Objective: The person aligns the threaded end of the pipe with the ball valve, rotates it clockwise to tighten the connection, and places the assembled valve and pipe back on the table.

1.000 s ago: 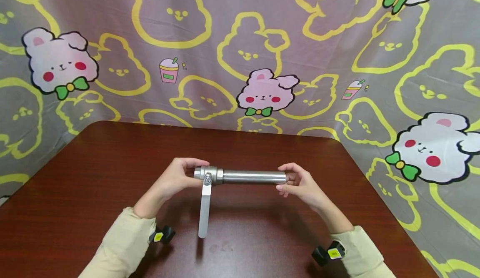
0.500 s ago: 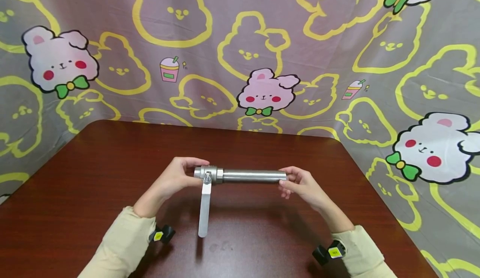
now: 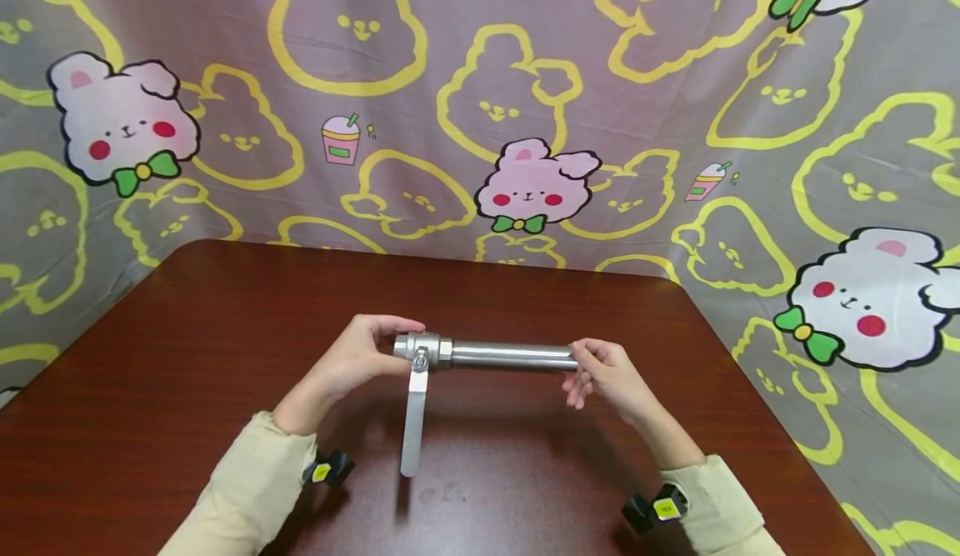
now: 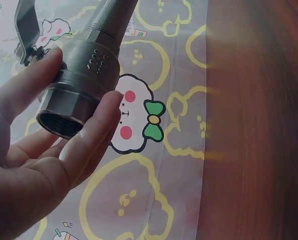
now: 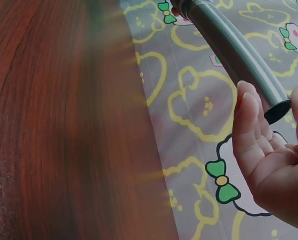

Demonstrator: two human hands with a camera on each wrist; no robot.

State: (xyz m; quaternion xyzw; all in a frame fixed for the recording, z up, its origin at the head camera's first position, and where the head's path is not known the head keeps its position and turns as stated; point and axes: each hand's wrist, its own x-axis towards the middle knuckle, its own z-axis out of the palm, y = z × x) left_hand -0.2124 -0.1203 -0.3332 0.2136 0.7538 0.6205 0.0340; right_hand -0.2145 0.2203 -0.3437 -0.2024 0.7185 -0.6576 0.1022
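A steel ball valve point(image 3: 429, 348) is held above the table by my left hand point(image 3: 356, 356), thumb and fingers on opposite sides of its body. Its flat lever point(image 3: 413, 433) points toward me. Out of the valve's right side runs a straight metal pipe point(image 3: 513, 356), roughly level. My right hand point(image 3: 613, 379) pinches the pipe's free end between thumb and fingers; the lower fingers hang apart from it. The left wrist view shows the valve's open hexagonal end point(image 4: 63, 112) facing my palm. In the right wrist view, the pipe's open mouth point(image 5: 278, 111) is dark inside.
A dark red-brown wooden table point(image 3: 480, 489) lies beneath both hands. Behind it and at the sides hangs a grey cloth point(image 3: 420, 114) with yellow outlines and white cartoon rabbits. Each wrist carries a small black camera, such as the left camera point(image 3: 339, 466).
My right thumb and fingers have come from loosely around the pipe's end to pinching it. Valve and pipe have shifted slightly right, and the pipe's far end has dipped a little.
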